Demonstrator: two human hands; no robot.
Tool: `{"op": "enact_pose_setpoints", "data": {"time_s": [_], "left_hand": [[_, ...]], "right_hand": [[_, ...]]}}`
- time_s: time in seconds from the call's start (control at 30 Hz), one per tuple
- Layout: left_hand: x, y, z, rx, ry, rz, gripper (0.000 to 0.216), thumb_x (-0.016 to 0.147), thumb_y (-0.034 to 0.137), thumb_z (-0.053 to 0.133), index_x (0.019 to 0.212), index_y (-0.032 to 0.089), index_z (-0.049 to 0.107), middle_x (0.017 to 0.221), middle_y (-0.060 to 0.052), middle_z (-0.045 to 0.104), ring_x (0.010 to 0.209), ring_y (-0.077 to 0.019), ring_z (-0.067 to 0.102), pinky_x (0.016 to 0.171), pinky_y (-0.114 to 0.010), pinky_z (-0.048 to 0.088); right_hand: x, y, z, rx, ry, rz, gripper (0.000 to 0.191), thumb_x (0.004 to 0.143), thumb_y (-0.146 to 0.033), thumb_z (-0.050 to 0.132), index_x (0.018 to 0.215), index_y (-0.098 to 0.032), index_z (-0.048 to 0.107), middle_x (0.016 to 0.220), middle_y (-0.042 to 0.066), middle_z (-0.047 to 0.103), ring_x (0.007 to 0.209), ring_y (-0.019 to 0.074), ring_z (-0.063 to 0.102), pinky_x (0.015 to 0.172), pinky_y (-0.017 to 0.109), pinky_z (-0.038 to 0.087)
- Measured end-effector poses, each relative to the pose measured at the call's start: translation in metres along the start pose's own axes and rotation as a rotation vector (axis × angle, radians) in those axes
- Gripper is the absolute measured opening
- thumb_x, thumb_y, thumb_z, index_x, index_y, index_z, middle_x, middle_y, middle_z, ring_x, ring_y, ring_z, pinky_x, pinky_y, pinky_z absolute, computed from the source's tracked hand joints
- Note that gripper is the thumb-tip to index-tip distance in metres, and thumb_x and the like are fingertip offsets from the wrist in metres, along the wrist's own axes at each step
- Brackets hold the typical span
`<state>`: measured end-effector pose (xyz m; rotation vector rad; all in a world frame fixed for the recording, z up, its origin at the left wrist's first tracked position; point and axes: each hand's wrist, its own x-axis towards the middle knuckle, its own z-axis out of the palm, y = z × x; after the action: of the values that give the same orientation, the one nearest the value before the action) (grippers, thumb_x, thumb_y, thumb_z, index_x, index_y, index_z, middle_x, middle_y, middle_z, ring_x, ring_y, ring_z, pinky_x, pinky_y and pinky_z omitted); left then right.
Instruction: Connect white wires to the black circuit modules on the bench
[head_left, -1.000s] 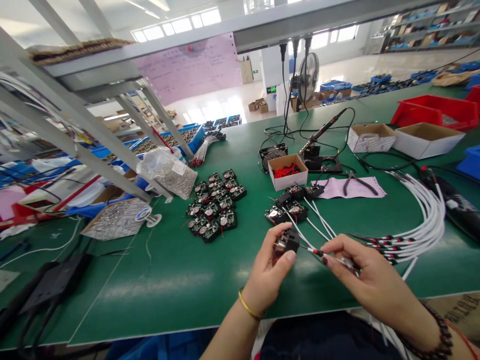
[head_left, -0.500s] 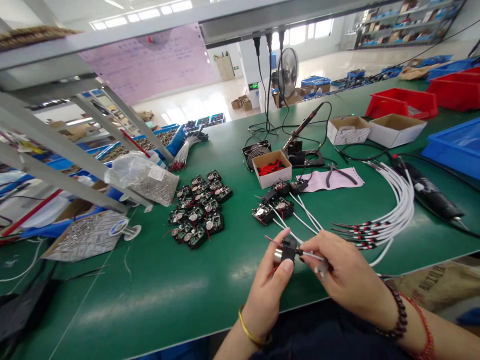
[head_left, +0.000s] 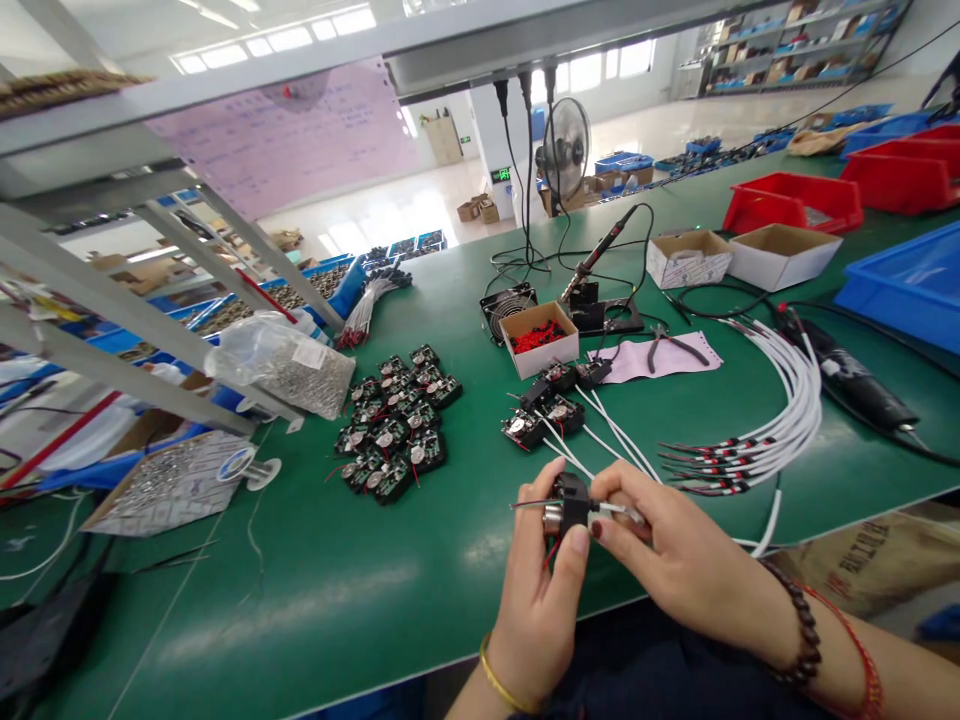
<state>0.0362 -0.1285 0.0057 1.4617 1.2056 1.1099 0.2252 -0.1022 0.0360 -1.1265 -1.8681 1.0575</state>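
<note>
My left hand (head_left: 541, 590) is closed on a small black module (head_left: 566, 500) with a round metal part, held just above the green table's (head_left: 360, 590) near edge. My right hand (head_left: 667, 560) pinches a white cable (head_left: 611, 509) whose tip sits at the module's right side; a thin wire sticks out to the left of the module. Behind my hands lie three wired modules (head_left: 544, 410) with white cables. A pile of bare black-and-green modules (head_left: 394, 425) lies to the left. A curved bundle of white cables (head_left: 765, 430) with red and black tips lies to the right.
A small carton of red parts (head_left: 538, 338), a soldering iron on its stand (head_left: 600, 275), a little fan (head_left: 506, 305) and pliers on pink paper (head_left: 671, 350) sit behind. A bag of metal parts (head_left: 289, 360) lies left. White cartons (head_left: 780, 255), red bins (head_left: 795, 203) and a blue bin (head_left: 904, 285) stand right.
My right hand has brought the white cable's tip in against the module, closing the gap between my hands. The view has shifted right and both hands sit a little lower.
</note>
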Motion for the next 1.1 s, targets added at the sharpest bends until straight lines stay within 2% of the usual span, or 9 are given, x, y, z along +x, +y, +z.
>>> {"op": "enact_pose_setpoints", "data": {"time_s": [0.07, 0.2, 0.33, 0.43, 0.7, 0.8, 0.93, 1.0, 1.1], "left_hand": [[-0.001, -0.001, 0.003, -0.015, 0.009, -0.015, 0.056, 0.108, 0.057, 0.053, 0.157, 0.031, 0.052, 0.164, -0.008, 0.052, 0.150, -0.0318, 0.047, 0.127, -0.047, 0.034], [-0.003, -0.002, 0.005, -0.029, -0.009, 0.000, 0.056, 0.109, 0.057, 0.052, 0.158, 0.031, 0.051, 0.162, -0.008, 0.053, 0.147, -0.0299, 0.051, 0.126, -0.046, 0.036], [-0.004, -0.004, 0.004, -0.035, -0.014, 0.012, 0.055, 0.108, 0.057, 0.054, 0.156, 0.031, 0.053, 0.162, -0.007, 0.054, 0.149, -0.0304, 0.048, 0.128, -0.046, 0.032], [-0.004, -0.006, 0.005, -0.066, 0.010, -0.002, 0.055, 0.108, 0.057, 0.053, 0.156, 0.030, 0.053, 0.162, -0.008, 0.053, 0.150, -0.0303, 0.048, 0.127, -0.045, 0.034], [-0.006, -0.006, 0.006, -0.021, 0.001, 0.055, 0.050, 0.111, 0.050, 0.050, 0.157, 0.030, 0.050, 0.160, -0.008, 0.054, 0.145, -0.0285, 0.053, 0.122, -0.042, 0.040], [-0.005, -0.006, 0.003, 0.038, -0.031, 0.111, 0.049, 0.112, 0.045, 0.051, 0.159, 0.032, 0.047, 0.160, -0.007, 0.054, 0.146, -0.0291, 0.051, 0.123, -0.043, 0.038], [0.001, 0.000, -0.008, 0.131, -0.079, 0.263, 0.052, 0.111, 0.039, 0.052, 0.161, 0.035, 0.043, 0.154, -0.008, 0.054, 0.142, -0.0285, 0.051, 0.116, -0.041, 0.044], [0.005, 0.006, -0.016, 0.195, -0.080, 0.329, 0.056, 0.108, 0.036, 0.056, 0.162, 0.037, 0.041, 0.150, -0.008, 0.055, 0.138, -0.0292, 0.053, 0.115, -0.043, 0.044], [0.006, 0.020, -0.028, 0.324, -0.076, 0.343, 0.059, 0.104, 0.033, 0.062, 0.160, 0.038, 0.044, 0.146, -0.009, 0.055, 0.133, -0.0316, 0.055, 0.112, -0.047, 0.044]], "right_hand": [[-0.003, 0.000, 0.001, -0.095, 0.075, -0.094, 0.009, 0.108, -0.023, 0.050, 0.107, -0.021, 0.058, 0.087, 0.001, 0.062, 0.075, 0.0199, 0.059, 0.068, 0.030, 0.043], [-0.003, 0.002, 0.002, -0.239, 0.142, -0.277, 0.019, 0.110, -0.017, 0.044, 0.101, -0.020, 0.059, 0.090, 0.004, 0.064, 0.080, 0.0219, 0.060, 0.072, 0.032, 0.043], [0.001, 0.001, 0.001, -0.173, 0.044, -0.169, 0.027, 0.114, -0.022, 0.041, 0.092, -0.022, 0.057, 0.083, 0.001, 0.064, 0.073, 0.0209, 0.060, 0.067, 0.031, 0.043], [0.000, -0.002, 0.001, -0.128, 0.019, -0.113, 0.018, 0.112, -0.023, 0.045, 0.098, -0.022, 0.058, 0.086, 0.001, 0.066, 0.074, 0.0202, 0.062, 0.067, 0.030, 0.044], [-0.002, 0.003, 0.008, -0.415, 0.141, -0.314, 0.023, 0.107, -0.012, 0.038, 0.097, -0.020, 0.058, 0.086, 0.007, 0.066, 0.077, 0.0246, 0.059, 0.069, 0.035, 0.042], [0.000, 0.005, 0.007, -0.272, 0.064, -0.209, 0.033, 0.114, -0.024, 0.035, 0.086, -0.022, 0.053, 0.079, 0.004, 0.062, 0.071, 0.0215, 0.056, 0.065, 0.033, 0.040], [0.001, 0.005, 0.003, 0.139, -0.147, 0.050, 0.061, 0.117, -0.062, 0.030, 0.076, -0.022, 0.050, 0.067, -0.002, 0.051, 0.061, 0.0170, 0.048, 0.058, 0.028, 0.037], [0.000, 0.004, 0.001, 0.195, -0.149, 0.071, 0.066, 0.115, -0.070, 0.032, 0.081, -0.021, 0.058, 0.070, -0.002, 0.055, 0.064, 0.0174, 0.051, 0.060, 0.028, 0.040], [-0.003, -0.001, -0.004, 0.148, -0.121, 0.005, 0.057, 0.116, -0.065, 0.039, 0.099, -0.020, 0.069, 0.087, 0.003, 0.068, 0.080, 0.0207, 0.063, 0.073, 0.030, 0.049]]}}
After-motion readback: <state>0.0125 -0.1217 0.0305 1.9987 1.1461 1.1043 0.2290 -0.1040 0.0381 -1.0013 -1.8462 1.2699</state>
